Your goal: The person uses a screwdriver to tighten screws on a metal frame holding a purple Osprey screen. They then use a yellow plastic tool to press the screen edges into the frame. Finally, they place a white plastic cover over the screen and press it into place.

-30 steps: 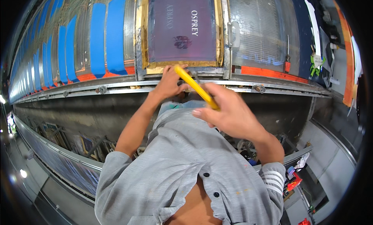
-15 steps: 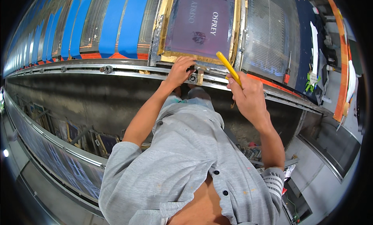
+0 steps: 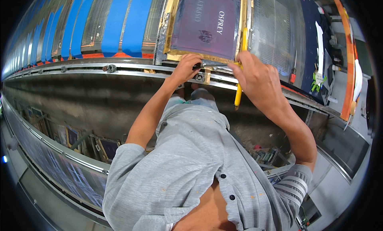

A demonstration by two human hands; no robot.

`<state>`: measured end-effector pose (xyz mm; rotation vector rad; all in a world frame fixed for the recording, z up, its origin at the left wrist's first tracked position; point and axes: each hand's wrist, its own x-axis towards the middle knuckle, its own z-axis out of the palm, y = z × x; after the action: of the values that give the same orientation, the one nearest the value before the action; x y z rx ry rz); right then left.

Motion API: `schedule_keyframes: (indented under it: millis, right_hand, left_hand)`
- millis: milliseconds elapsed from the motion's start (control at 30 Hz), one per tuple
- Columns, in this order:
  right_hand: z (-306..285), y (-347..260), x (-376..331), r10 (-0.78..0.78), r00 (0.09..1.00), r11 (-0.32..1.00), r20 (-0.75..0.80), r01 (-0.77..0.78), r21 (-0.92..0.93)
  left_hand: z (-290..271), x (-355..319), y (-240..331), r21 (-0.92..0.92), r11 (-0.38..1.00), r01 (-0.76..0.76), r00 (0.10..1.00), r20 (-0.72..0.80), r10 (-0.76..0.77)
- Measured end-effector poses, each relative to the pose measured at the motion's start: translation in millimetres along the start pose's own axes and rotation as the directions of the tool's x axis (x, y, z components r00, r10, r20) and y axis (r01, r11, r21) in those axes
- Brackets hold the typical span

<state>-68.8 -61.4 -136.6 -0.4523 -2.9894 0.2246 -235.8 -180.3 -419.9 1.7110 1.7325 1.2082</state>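
Note:
A printing screen [image 3: 207, 25] with a purple mesh and a taped wooden frame lies on the long print table. My left hand [image 3: 185, 67] grips the near edge of that frame at a metal clamp on the rail. My right hand [image 3: 257, 77] is closed around a yellow stick-shaped tool [image 3: 241, 67], held nearly upright against the frame's right side, its lower end hanging below the rail.
A metal rail [image 3: 111, 67] runs along the table's near edge. Blue cloth pieces [image 3: 119, 23] lie in a row to the left. A bare wire-mesh screen [image 3: 275, 35] sits to the right, and beyond it a dark counter with small items [image 3: 319, 79]. Framed screens are stacked under the table [image 3: 91, 145].
My view has swung left and nearer. My right hand brought the yellow tool from a slant above the rail to upright beside the frame. My left hand stayed on the frame's near edge.

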Motion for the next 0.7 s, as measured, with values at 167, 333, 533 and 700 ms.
schedule_keyframes:
  millis: [167, 333, 533, 700]
  right_hand:
    - [-31, -3, 6, -0.244, 0.969, 0.963, 0.027, 0.239, 0.124]
    - [-43, 11, 13, -0.334, 0.933, 0.929, 0.137, 0.35, -0.119]
    - [-20, -4, -5, 0.513, 0.833, 0.78, 0.21, -0.554, 0.291]
    - [-20, 6, -17, 0.091, 0.995, 0.973, -0.029, -0.083, 0.214]
  left_hand:
    - [-7, 2, -3, -0.015, 1.0, 0.011, 0.995, 0.104, -0.009]
    - [-6, 2, -12, -0.007, 1.0, 0.014, 0.995, 0.103, -0.013]
    - [-3, 5, -7, -0.012, 0.999, 0.032, 0.994, 0.11, -0.03]
    - [6, 8, -13, -0.04, 0.999, 0.015, 0.994, 0.108, -0.011]
